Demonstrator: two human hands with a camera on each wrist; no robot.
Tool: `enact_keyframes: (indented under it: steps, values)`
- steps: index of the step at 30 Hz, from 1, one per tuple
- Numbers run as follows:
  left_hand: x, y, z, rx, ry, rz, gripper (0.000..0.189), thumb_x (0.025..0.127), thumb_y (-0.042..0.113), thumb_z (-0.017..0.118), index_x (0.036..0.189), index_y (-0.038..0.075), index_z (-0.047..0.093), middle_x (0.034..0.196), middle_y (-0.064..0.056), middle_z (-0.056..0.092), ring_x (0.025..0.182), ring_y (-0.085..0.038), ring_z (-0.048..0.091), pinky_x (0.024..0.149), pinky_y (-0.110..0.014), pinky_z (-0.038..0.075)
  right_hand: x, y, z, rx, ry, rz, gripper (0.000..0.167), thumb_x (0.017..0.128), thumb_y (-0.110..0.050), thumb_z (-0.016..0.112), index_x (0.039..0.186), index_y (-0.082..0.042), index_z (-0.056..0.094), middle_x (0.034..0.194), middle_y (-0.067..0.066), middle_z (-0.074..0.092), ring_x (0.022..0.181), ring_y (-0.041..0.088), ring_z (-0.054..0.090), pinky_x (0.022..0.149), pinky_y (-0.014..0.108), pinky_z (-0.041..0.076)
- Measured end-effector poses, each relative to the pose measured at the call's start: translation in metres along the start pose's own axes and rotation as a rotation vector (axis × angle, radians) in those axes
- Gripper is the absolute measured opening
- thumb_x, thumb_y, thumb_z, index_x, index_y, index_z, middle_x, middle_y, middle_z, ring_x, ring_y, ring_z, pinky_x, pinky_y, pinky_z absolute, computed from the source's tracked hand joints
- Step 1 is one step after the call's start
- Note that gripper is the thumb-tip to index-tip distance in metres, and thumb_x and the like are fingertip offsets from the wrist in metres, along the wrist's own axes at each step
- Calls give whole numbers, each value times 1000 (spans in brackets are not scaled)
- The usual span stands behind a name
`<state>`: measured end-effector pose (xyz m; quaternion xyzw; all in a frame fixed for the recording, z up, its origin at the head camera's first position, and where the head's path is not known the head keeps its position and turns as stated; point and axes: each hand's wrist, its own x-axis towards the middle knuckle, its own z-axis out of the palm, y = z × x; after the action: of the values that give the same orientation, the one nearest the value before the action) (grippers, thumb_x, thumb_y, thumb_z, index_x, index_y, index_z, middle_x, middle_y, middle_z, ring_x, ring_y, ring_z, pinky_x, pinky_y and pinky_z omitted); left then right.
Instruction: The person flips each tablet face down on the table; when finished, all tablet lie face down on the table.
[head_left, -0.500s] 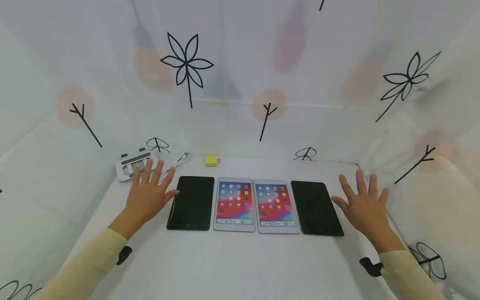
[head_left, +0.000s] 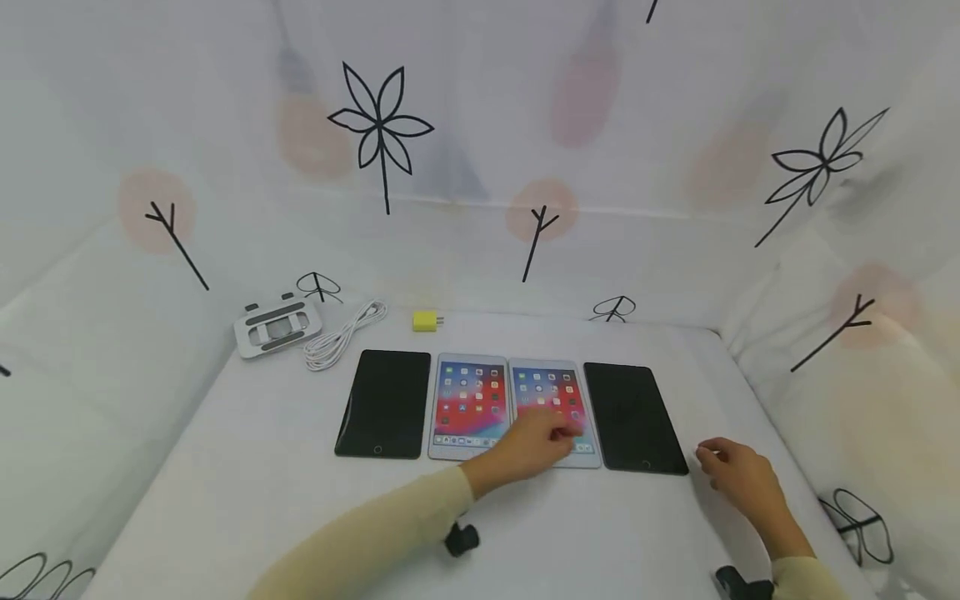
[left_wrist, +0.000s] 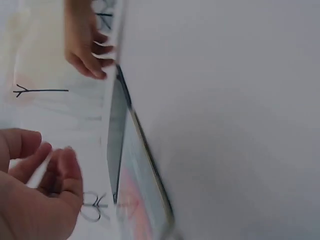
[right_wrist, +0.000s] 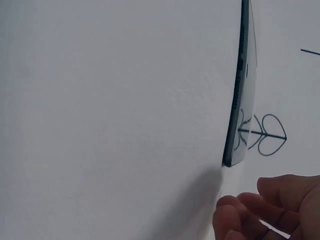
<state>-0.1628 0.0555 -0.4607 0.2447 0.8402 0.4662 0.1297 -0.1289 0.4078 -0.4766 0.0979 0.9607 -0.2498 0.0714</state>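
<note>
Two tablets with lit screens lie side by side, the left white tablet [head_left: 471, 400] and the right white tablet [head_left: 546, 383]. A black tablet [head_left: 386, 404] flanks them on the left and another black tablet [head_left: 637, 417] on the right, screens dark. My left hand [head_left: 536, 442] hovers over the lower part of the right white tablet, hiding some of its screen. Its loosely bent fingers [left_wrist: 70, 172] hold nothing in the left wrist view. Just right of the right black tablet's lower corner is my right hand [head_left: 742, 479], fingers loosely curled and empty.
At the back left sit a white and grey stand-like device [head_left: 277, 325] and a coiled white cable [head_left: 337, 337]. A yellow charger plug [head_left: 426, 321] lies near the back edge. A patterned white cloth [head_left: 480, 167] rises behind the table [head_left: 525, 533].
My left hand has swung right, from beside the left black tablet to over the right white one. My right hand has drawn back toward me. Both hands' spread fingers have bent.
</note>
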Motion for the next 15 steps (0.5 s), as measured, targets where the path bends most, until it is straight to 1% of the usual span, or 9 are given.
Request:
enact_keyframes:
  steps: [1,2,4,6,8,10,12,14,15]
  values:
    - [10,7,13,-82,-10,-60,25,96,16,68,121,12,73,103,8,69,89,-5,61,77,-20,55,-1,2,2,28,-4,11,44,105,-28,51,124,11,61,92,13,74,72,15,67,57,31,50]
    - [20,14,25,-164,-4,-123,27,96,17,68,122,11,72,107,7,70,93,-7,63,81,-23,56,-2,3,4,61,2,17,45,105,-27,51,125,12,61,94,16,74,73,16,67,57,31,51]
    - [35,26,45,-288,35,-244,30,95,18,68,124,10,70,115,4,70,102,-12,65,90,-29,57,-4,2,6,138,24,31,46,105,-26,51,127,13,58,101,23,73,76,18,69,59,28,54]
    - [45,35,61,-379,84,-334,34,94,18,69,126,7,68,120,-2,69,110,-19,65,97,-38,56,-5,-1,8,206,42,49,48,105,-26,51,130,15,55,108,29,70,77,18,70,60,26,56]
    - [51,42,72,-434,123,-390,37,92,17,69,127,3,67,125,-7,68,115,-26,64,100,-45,54,-6,-5,10,262,55,73,50,105,-26,51,133,15,53,111,31,69,78,18,69,61,25,57]
    - [53,46,79,-457,141,-426,39,91,16,69,128,2,65,127,-9,66,117,-28,63,102,-49,52,-7,-7,11,293,39,102,52,105,-27,50,135,16,50,113,31,69,79,16,68,62,25,58]
    - [53,49,84,-476,142,-441,41,91,16,69,129,1,65,129,-10,65,119,-30,62,104,-51,51,-10,-8,10,323,19,119,54,105,-27,50,136,17,49,113,31,69,79,16,68,65,26,59]
    - [52,52,87,-501,122,-445,41,91,16,69,130,2,64,130,-10,64,120,-30,61,105,-52,50,-13,-7,8,355,-6,135,54,106,-27,48,137,18,48,115,31,68,82,15,68,67,26,60]
    - [52,51,87,-512,115,-445,42,92,17,69,131,3,64,131,-9,64,120,-30,61,105,-52,50,-13,-8,9,373,-19,140,55,106,-27,47,137,18,47,115,31,68,82,14,68,69,26,60]
